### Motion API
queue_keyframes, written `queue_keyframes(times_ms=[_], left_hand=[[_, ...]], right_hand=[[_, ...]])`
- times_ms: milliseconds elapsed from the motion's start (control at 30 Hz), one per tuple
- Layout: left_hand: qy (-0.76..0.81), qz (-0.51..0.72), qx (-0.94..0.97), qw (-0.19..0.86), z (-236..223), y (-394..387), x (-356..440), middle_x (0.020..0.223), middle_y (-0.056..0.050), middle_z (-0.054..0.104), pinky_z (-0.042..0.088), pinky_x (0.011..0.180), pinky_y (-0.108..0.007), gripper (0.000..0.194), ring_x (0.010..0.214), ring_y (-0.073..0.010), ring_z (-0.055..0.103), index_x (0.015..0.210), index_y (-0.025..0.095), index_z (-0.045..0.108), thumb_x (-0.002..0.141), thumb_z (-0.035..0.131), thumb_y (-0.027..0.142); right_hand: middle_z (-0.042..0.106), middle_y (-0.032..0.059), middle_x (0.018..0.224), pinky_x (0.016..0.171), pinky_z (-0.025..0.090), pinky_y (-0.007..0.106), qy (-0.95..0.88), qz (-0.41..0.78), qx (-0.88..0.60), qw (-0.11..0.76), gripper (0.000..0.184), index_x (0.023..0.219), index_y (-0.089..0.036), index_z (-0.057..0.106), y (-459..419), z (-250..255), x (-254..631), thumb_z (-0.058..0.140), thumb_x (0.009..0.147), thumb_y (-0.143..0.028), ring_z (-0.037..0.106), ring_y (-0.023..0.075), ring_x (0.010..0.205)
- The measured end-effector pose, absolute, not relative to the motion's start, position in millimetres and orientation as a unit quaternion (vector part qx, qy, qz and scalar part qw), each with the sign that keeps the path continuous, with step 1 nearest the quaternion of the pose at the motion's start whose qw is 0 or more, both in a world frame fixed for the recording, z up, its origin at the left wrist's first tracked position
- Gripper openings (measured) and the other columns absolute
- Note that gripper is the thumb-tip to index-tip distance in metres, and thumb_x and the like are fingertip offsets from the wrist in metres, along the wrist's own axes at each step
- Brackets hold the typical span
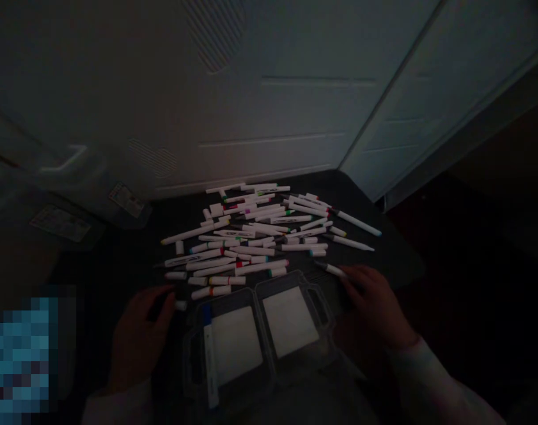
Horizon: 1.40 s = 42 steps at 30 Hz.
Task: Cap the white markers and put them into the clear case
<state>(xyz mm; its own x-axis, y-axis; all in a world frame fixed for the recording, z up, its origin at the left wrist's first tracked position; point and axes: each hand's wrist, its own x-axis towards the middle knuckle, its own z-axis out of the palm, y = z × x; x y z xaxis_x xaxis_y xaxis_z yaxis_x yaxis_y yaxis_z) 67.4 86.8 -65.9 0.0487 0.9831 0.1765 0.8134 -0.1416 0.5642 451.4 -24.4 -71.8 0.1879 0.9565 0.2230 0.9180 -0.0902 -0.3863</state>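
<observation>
The scene is very dark. Many white markers (255,233) with coloured caps lie scattered on a dark table (397,260). In front of them stands an open clear plastic case (255,336) with two white-bottomed halves; one blue-capped marker (209,354) lies along its left side. My left hand (138,339) rests left of the case, fingers curled, with a small white cap or marker end (181,305) at its fingertips. My right hand (375,304) sits right of the case, its fingers closed on a white marker (333,270) that points up and left.
White panelled doors or walls (295,106) rise behind the table. A dark opening lies at the right. Pale shapes with labels (60,223) sit at the far left. A pixelated blue patch covers the bottom left corner.
</observation>
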Motion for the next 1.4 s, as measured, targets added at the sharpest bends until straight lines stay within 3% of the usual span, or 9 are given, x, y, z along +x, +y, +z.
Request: queue_keyframes(times_ms=[200,400,667,933,1200,1400], left_hand=[[0.609,0.251,0.735,0.161,-67.9,84.2,58.0,0.094,-0.007,0.063,0.047,0.08,-0.042,0.025,0.091,-0.0266,0.058,0.087,0.023,0.059,0.074,0.047,0.04],[0.544,0.226,0.792,0.163,-67.7,64.2,43.3,0.101,-0.007,0.063,0.048,0.083,-0.043,0.029,0.096,-0.0264,0.057,0.093,0.024,0.064,0.072,0.048,0.034],[0.602,0.228,0.749,0.157,-60.0,63.2,56.3,0.094,-0.008,0.064,0.048,0.083,-0.038,0.028,0.09,-0.0219,0.059,0.095,0.021,0.064,0.08,0.047,0.038],[0.601,0.263,0.748,0.098,-28.4,124.7,69.3,0.097,-0.01,0.063,0.045,0.083,-0.037,0.025,0.091,-0.0234,0.057,0.097,0.016,0.058,0.079,0.049,0.031],[0.524,0.209,0.82,0.098,-43.3,172.5,97.7,0.088,-0.007,0.066,0.046,0.081,-0.037,0.02,0.086,-0.0226,0.058,0.087,0.018,0.064,0.071,0.052,0.015],[0.504,0.209,0.836,0.054,-48.0,173.8,101.8,0.088,-0.008,0.066,0.047,0.079,-0.036,0.02,0.086,-0.0217,0.058,0.09,0.016,0.063,0.078,0.049,0.022]], right_hand=[[0.061,0.0098,0.095,0.078,0.039,0.04,-0.652,-0.018,-0.732,0.198,0.025,0.102,-0.02,0.064,-7.1,-74.2,439.8,0.048,0.086,-0.026,0.054,0.0231,0.089],[0.06,0.0088,0.099,0.09,0.031,0.047,-0.649,-0.062,-0.725,0.223,0.024,0.104,-0.021,0.061,0.0,-79.6,434.3,0.049,0.083,-0.026,0.052,0.0246,0.097],[0.061,0.0111,0.096,0.079,0.04,0.042,-0.675,-0.098,-0.687,0.252,0.025,0.095,-0.016,0.062,1.3,-86.8,441.9,0.046,0.085,-0.032,0.055,0.0251,0.088],[0.061,0.0108,0.096,0.08,0.041,0.045,-0.67,-0.095,-0.693,0.249,0.029,0.095,-0.016,0.061,0.6,-91.3,444.0,0.043,0.086,-0.037,0.055,0.0264,0.09],[0.06,0.0097,0.096,0.078,0.043,0.042,-0.677,-0.101,-0.684,0.253,0.025,0.094,-0.016,0.06,2.1,-95.0,447.3,0.044,0.086,-0.034,0.056,0.024,0.088],[0.06,0.0099,0.096,0.077,0.043,0.041,-0.682,-0.104,-0.672,0.27,0.023,0.095,-0.016,0.06,4.1,-93.9,447.3,0.045,0.086,-0.032,0.056,0.0237,0.087]])
